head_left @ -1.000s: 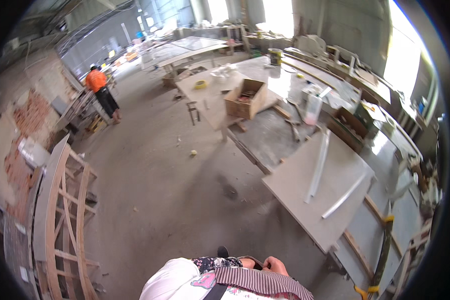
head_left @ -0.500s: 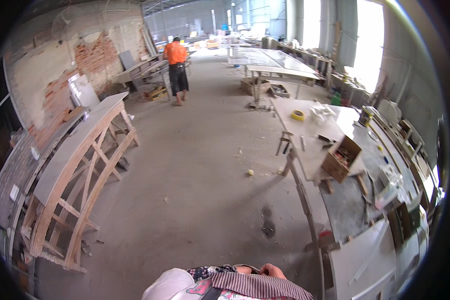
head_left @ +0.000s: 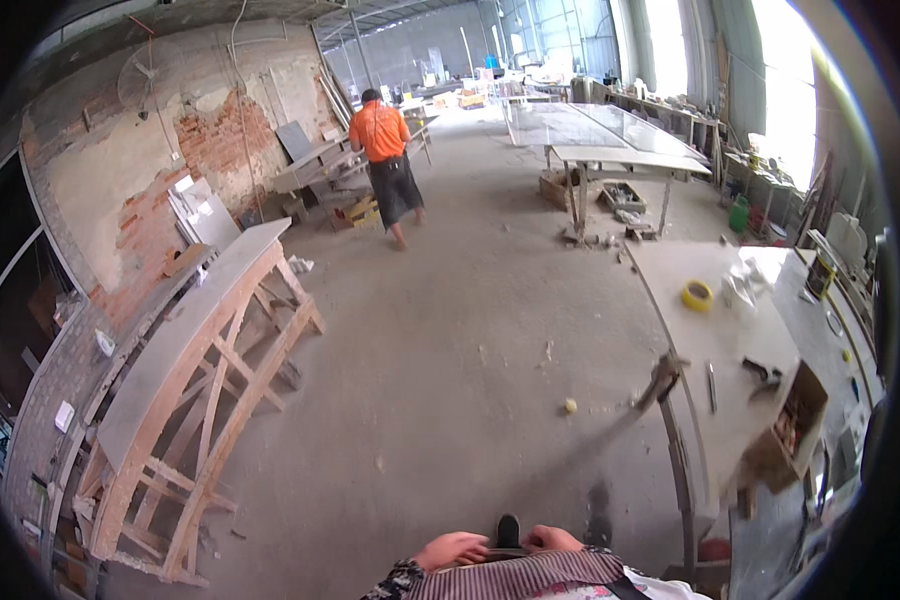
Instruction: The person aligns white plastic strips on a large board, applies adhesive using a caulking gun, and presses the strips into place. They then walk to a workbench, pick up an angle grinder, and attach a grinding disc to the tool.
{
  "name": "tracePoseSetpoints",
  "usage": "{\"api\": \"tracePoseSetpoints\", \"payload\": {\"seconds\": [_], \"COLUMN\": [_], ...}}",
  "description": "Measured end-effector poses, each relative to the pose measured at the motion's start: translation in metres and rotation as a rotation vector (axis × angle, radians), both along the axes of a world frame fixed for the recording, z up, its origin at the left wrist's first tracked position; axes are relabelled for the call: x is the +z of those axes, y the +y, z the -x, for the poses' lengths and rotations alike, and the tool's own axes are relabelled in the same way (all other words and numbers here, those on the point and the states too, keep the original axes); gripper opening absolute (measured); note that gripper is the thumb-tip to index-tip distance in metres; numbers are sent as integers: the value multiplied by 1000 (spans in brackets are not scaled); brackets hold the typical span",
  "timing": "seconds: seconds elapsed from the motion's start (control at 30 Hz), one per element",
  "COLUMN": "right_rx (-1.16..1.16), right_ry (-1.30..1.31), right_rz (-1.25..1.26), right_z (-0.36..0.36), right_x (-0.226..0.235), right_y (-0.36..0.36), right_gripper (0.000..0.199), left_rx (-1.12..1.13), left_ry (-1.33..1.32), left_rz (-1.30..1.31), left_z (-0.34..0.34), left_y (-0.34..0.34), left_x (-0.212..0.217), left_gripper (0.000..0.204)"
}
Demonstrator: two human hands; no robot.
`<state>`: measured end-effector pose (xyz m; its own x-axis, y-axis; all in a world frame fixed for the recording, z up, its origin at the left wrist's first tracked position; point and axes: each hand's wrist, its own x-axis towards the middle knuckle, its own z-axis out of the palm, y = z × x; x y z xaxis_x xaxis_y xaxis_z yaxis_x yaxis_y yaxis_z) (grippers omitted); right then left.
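Observation:
Low in the view, my left hand (head_left: 452,550) and my right hand (head_left: 553,540) are in front of my body, a short gap apart. Both have their fingers curled in. A thin greyish strip runs between them at waist height; whether it is cloth or a separate item I cannot make out. Just below lies a striped cloth (head_left: 515,575) over my lap area, with patterned cuffs at my wrists. The tip of my dark shoe (head_left: 509,530) shows on the floor between the hands.
A long wooden trestle bench (head_left: 190,350) stands at left. At right, a worktable (head_left: 685,280) carries a yellow tape roll (head_left: 697,295) and an open cardboard box (head_left: 788,430). Ahead, a person in an orange shirt (head_left: 380,132) stands near a side bench. A glass-topped table (head_left: 610,130) stands further back.
I have moved forward, so the benches and the person look nearer. My left hand has come into view beside the right. The person ahead has changed stance, legs apart.

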<state>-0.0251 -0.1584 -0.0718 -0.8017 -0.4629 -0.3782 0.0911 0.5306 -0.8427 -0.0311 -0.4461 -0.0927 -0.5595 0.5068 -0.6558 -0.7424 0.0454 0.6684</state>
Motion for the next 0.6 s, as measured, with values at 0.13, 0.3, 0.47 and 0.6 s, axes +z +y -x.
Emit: {"api": "tracePoseSetpoints", "payload": {"seconds": [0.13, 0.3, 0.47, 0.6], "right_rx": [43, 219, 418, 303], "right_ry": [207, 182, -46, 19], "right_rz": [54, 84, 65, 38], "right_z": [130, 242, 340, 439], "right_x": [-1, -15, -36, -32], "right_y": [-28, -52, -59, -44], "right_gripper": [26, 29, 30, 28], "left_rx": [361, 255, 160, 35], "left_ry": [228, 95, 22, 25], "left_rz": [487, 796, 841, 856], "left_z": [56, 138, 244, 353], "left_y": [-50, -83, -101, -118], "left_x": [-37, -103, -141, -161], "left_gripper": [33, 31, 30, 30]}}
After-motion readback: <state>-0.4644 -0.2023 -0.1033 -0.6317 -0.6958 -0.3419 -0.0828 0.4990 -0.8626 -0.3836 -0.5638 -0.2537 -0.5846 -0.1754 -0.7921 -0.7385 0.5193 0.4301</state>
